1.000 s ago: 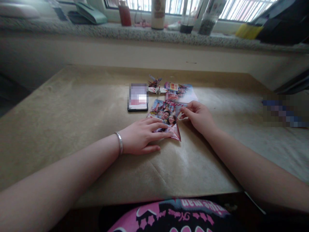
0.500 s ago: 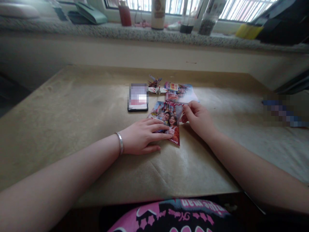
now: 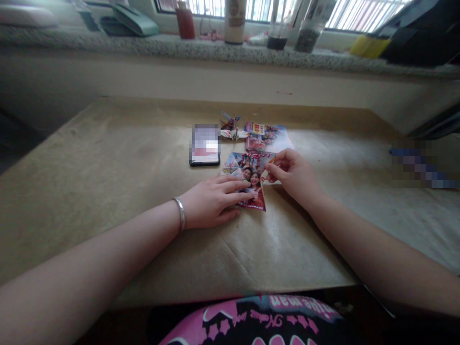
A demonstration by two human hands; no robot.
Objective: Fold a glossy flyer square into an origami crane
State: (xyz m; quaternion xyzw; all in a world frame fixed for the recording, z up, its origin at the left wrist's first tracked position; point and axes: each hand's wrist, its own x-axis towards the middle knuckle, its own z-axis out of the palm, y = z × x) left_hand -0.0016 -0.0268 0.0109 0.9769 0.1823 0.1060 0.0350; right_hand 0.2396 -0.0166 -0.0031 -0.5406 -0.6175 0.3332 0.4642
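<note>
Left hand (image 3: 212, 201) lies flat, gripping nothing, apparently to steady 1 printed sheet (image 3: 251, 173) on the table (image 3: 125, 158) near the phone (image 3: 205, 144); right hand (image 3: 296, 173) pinches its raised right edge, presumably for control.

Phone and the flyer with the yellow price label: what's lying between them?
The head view shows a small bundle of what looks like folded paper between the phone and the flyer, pale in front, darker and spiky behind.

Dark-edged phone (image 3: 204, 143) lying flat, red container (image 3: 185, 23) and cream cylinder (image 3: 235, 23) on speckled windowsill (image 3: 143, 44)
</note>
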